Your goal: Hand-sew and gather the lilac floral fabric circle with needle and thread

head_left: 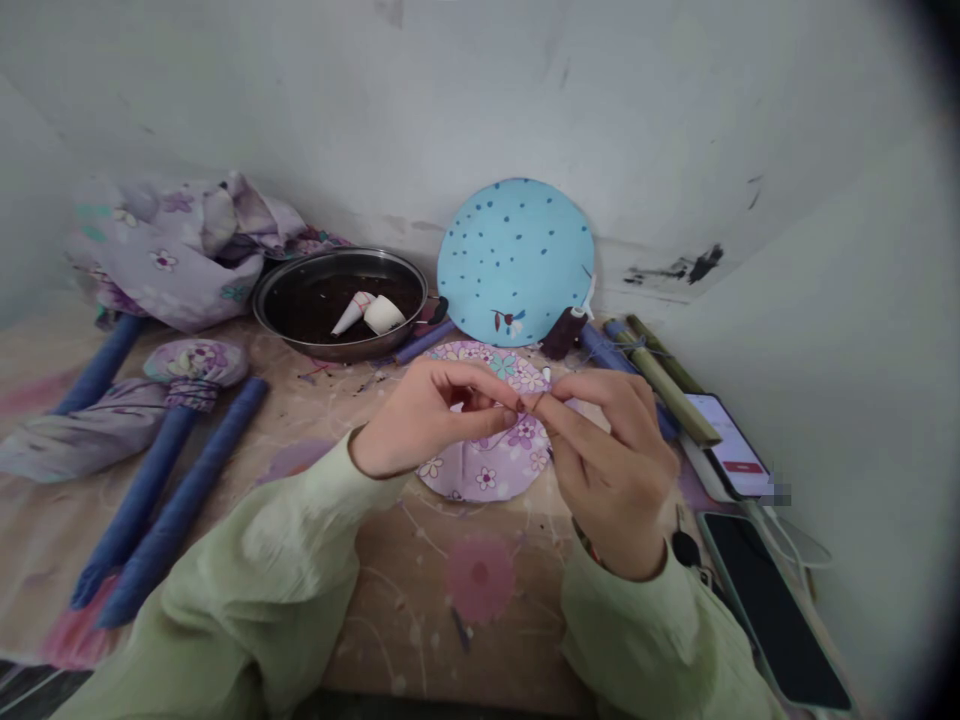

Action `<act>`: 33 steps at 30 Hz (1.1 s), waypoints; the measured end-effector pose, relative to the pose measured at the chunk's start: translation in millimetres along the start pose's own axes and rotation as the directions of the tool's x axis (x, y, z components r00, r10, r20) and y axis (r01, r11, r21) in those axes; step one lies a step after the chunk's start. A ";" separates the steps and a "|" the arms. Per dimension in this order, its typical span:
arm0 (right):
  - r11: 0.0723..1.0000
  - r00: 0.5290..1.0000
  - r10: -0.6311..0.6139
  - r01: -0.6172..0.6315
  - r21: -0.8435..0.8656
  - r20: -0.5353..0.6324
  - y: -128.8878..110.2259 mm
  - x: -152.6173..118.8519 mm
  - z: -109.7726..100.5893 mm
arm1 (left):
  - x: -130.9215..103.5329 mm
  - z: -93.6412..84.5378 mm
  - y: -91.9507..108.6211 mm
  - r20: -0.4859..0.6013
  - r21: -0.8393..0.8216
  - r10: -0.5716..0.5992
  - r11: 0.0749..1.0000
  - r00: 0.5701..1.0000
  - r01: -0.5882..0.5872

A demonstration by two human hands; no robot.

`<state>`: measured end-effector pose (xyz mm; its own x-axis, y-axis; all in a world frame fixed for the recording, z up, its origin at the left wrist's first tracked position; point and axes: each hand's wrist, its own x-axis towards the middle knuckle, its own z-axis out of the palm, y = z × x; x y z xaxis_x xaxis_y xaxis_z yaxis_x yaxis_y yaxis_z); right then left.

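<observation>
My left hand (pixel 442 410) and my right hand (pixel 607 440) meet fingertip to fingertip above a round pad of lilac flowered cloth (pixel 487 478). The left thumb and index finger are pinched together. Closed too, the right hand has its fingers bent against the left tips. A thin dark thread (pixel 538 401) crosses a right finger; its ends are too fine to follow. A small white tip (pixel 547 375) shows beside the right hand. Behind the hands stands a dark brown thread spool (pixel 564 335).
A blue dotted disc (pixel 517 255) leans on the wall. Left of it are a dark pan (pixel 337 350) with white rolls and bundled lilac cloth (pixel 172 250). Blue-wrapped sticks (pixel 187 500) lie left; bamboo sticks (pixel 667 385), a lit phone (pixel 731 440) and a dark phone (pixel 776 610) lie right.
</observation>
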<state>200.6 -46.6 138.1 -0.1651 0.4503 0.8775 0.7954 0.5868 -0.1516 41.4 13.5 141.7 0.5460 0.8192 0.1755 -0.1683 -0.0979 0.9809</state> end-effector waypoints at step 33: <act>1.000 0.999 -0.021 0.021 -0.002 -0.028 -0.7 1.2 -0.4 | 0.1 1.8 -4.2 -0.006 0.207 0.232 0.952 0.973 -0.226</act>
<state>200.1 -46.7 139.4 -0.1658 0.4189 0.8928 0.7927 0.5951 -0.1320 43.7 13.0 137.7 0.4872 0.7773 0.3981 -0.1137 -0.3955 0.9114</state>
